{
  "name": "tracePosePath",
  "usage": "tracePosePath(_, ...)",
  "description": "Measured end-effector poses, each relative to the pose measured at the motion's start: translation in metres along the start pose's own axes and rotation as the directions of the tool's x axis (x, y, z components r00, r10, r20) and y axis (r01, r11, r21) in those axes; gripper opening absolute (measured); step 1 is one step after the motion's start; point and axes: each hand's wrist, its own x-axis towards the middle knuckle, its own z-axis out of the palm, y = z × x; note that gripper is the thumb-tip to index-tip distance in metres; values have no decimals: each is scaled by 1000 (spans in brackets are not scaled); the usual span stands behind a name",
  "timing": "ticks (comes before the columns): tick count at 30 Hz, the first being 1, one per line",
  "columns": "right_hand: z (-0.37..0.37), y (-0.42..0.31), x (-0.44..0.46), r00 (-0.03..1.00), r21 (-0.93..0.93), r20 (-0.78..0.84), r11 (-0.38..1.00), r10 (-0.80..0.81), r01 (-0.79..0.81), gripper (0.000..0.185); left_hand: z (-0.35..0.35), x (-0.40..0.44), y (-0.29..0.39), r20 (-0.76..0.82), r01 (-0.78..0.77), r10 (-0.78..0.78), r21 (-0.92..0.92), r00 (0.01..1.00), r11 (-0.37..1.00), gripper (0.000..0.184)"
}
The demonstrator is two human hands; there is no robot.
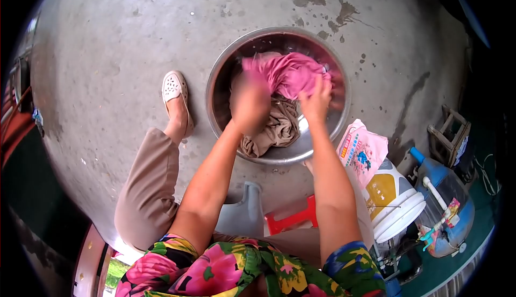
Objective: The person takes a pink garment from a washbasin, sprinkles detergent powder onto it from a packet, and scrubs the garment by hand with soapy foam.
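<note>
Item one: pink cloth (295, 71), one piece, bunched in folds in the upper part of my metal basin (348, 90), which stands on the concrete floor (107, 66). Handling, by my judgement: soft, limp, not fragile; light if dry, dragging and slick if soaked, though how wet it is I cannot tell. Best hold: a thick gathered fold at either end, taken with the whole palm, since a thin pinch could slip. Item two: brown cloth (279, 125), crumpled beside and below the pink one in the same basin; likely as soft, perhaps weightier in the bulk, best scooped from beneath. Right grip (317, 99): fingers and thumb closed about the pink cloth's right-hand edge. Left grip (250, 103): blurred, at the pink cloth's left end; whether it is clasping anything, I cannot tell.
</note>
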Motion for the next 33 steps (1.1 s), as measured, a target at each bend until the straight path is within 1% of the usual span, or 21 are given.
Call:
tracePosePath(1, 5, -10, -13, 956, 44, 258, 987, 141, -158, 76, 5, -6, 2, 32, 48, -51, 68, 998, 997, 26)
tracePosePath(3, 10, -16, -10, 895, 128, 388, 949, 219, -288, 60, 15, -18, 5, 95, 129, -152, 211, 984, 969, 32)
tracePosePath(4, 8, -15, -7, 869, 191, 432, 918, 240, -349, 51, 8, -9, 15, 153, 332, -328, -5, 932, 943, 28)
tracePosePath(5, 2, -15, -12, 864, 181, 437, 917, 248, -355, 51, 0, 2, 27, 20, 514, -532, -287, 847, 808, 28)
tracePosePath(7, -7, -30, -10, 817, 377, 492, 773, 299, -510, 34, -6, 20, 27, 165, 645, -796, -690, 582, 328, 37)
tracePosePath(9, -45, -74, -34, 948, 646, 314, 720, 51, -253, 19, -39, 41, 64, 487, 627, -839, -738, 241, -248, 47)
tracePosePath(10, -73, -97, -43, 947, 716, 319, 665, -40, -213, 16, -34, 30, 39, 632, 449, -408, -766, 659, -461, 53)
tracePosePath(12, -108, -131, -58, 929, 772, 246, 636, -277, -15, 15, -46, 25, 37, 632, 452, -109, -654, 768, -607, 52)
tracePosePath(13, -117, -145, -69, 924, 694, 282, 719, -257, -12, 14, -44, 26, 34, 531, 430, -142, -793, 836, -430, 43)
tracePosePath(14, -114, -150, -74, 922, 597, 290, 801, -255, 34, 24, -38, 17, 38, 339, 360, -182, -928, 923, 98, 40)
tracePosePath(15, -107, -154, -71, 949, 539, 196, 835, -246, 105, 27, -38, 13, 53, 132, 237, -213, -760, 968, 606, 38)
tracePosePath(16, -97, -157, -63, 966, 471, 97, 866, -241, 168, 30, -26, 12, 42, 156, 259, -243, -833, 957, 488, 38)
tracePosePath(19, -63, -140, -36, 998, 454, 62, 891, -12, -18, 31, 4, 13, 18, 250, 287, -314, -955, 916, 78, 38)
tracePosePath(22, -55, -111, -8, 967, 558, 170, 790, 189, -253, 30, -23, 17, 70, 345, 463, -614, -886, 710, 38, 21)
tracePosePath(23, -45, -89, 2, 919, 519, 240, 758, 313, -394, 28, -17, 15, 72, 318, 454, -621, -888, 717, 70, 22)
tracePosePath(25, -29, -44, 12, 956, 475, 127, 831, 263, -292, 24, -17, 18, 72, 178, 418, -578, -853, 797, 312, 21)
tracePosePath(28, -36, -12, 26, 804, -59, 320, 858, 501, -511, 42, -44, 29, 52, 73, 384, -713, -878, 698, 286, 28)
tracePosePath(29, -33, -7, 19, 801, -61, 323, 856, 504, -514, 42, -56, 31, 49, 95, 360, -736, -909, 670, 210, 38)
tracePosePath(30, -24, -2, 12, 885, -13, 223, 909, 408, -416, 52, -59, 29, 43, 40, 449, -852, -863, 522, 234, 44)
tracePosePath(32, -2, -4, 3, 974, 156, 157, 969, 165, -189, 79, -33, 14, 12, -144, 544, -828, -691, 542, 476, 52)
tracePosePath(33, 5, -22, -5, 946, 164, 230, 949, 229, -270, 81, -17, 6, -5, -125, 592, -840, -654, 529, 471, 61)
